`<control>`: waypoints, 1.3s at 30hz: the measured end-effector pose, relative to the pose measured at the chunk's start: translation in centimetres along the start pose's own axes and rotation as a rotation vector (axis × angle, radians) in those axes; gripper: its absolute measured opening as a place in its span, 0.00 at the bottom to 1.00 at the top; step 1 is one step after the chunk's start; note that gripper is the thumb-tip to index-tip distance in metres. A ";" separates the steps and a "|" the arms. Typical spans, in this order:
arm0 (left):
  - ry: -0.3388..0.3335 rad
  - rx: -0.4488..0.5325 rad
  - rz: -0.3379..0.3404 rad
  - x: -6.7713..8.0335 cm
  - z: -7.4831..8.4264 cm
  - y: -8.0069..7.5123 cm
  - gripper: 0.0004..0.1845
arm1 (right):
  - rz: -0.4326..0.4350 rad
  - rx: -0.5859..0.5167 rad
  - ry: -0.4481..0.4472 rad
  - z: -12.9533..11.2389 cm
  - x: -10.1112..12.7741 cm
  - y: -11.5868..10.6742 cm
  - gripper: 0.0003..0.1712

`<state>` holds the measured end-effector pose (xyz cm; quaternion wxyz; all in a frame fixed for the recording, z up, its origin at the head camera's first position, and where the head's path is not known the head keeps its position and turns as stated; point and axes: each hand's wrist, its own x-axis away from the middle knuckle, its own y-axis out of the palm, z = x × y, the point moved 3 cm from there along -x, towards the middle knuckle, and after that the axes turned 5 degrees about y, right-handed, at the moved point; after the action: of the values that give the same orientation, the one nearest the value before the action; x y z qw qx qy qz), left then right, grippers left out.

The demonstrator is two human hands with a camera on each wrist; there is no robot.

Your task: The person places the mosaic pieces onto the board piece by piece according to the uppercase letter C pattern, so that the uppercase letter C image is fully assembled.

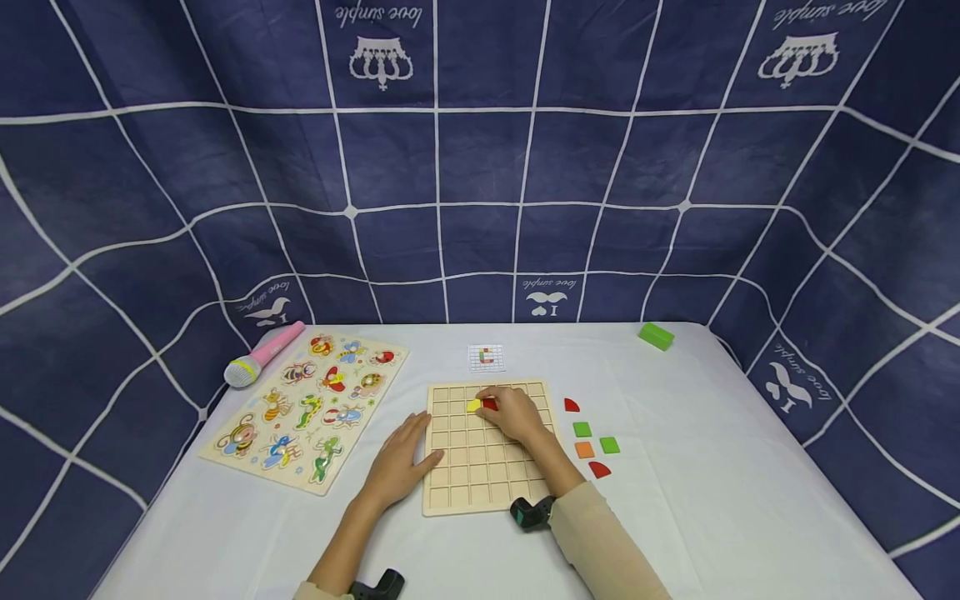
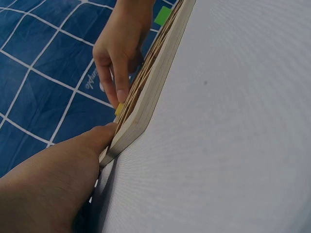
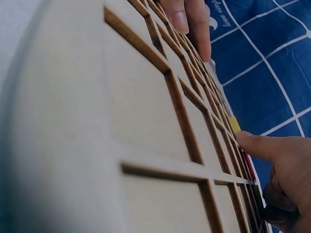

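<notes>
A square wooden grid board lies on the white table. My right hand reaches over its upper part, thumb and forefinger pinching a small yellow piece at the grid. Right beside that, a red piece shows between the fingers, partly hidden by the hand. In the right wrist view the thumb tip meets the yellow piece. My left hand rests along the board's left edge with fingers extended, its thumb over the rim; the left wrist view shows this thumb at the board's corner.
Right of the board lie two red quarter-circles, two green squares and an orange square. A pattern card sits behind it. An insect puzzle and pink microphone are left; a green block stands back right.
</notes>
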<state>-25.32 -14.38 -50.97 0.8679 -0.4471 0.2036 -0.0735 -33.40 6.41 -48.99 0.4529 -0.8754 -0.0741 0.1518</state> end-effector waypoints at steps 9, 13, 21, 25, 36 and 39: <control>-0.011 0.003 -0.005 0.0 0.0 0.0 0.37 | -0.020 0.020 0.017 -0.2 0.0 -0.2 0.17; -0.010 0.002 -0.007 0.0 0.0 0.0 0.37 | -0.007 -0.019 0.020 -0.3 0.3 -0.9 0.17; -0.009 -0.001 -0.003 0.0 -0.1 0.1 0.37 | 0.053 -0.108 0.008 0.7 1.5 -4.0 0.15; -0.011 -0.002 -0.003 0.0 0.0 0.1 0.37 | 0.065 -0.132 0.043 2.0 2.6 -6.0 0.15; -0.016 -0.006 -0.009 0.0 0.0 0.1 0.37 | 0.098 -0.104 0.131 7.6 6.2 -10.5 0.15; -0.018 -0.004 -0.009 0.1 0.0 0.1 0.37 | 0.083 -0.117 0.159 9.4 7.1 -11.1 0.15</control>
<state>-25.29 -14.37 -51.07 0.8684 -0.4506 0.1939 -0.0732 -29.71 21.97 -46.41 0.3989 -0.9119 -0.0105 0.0958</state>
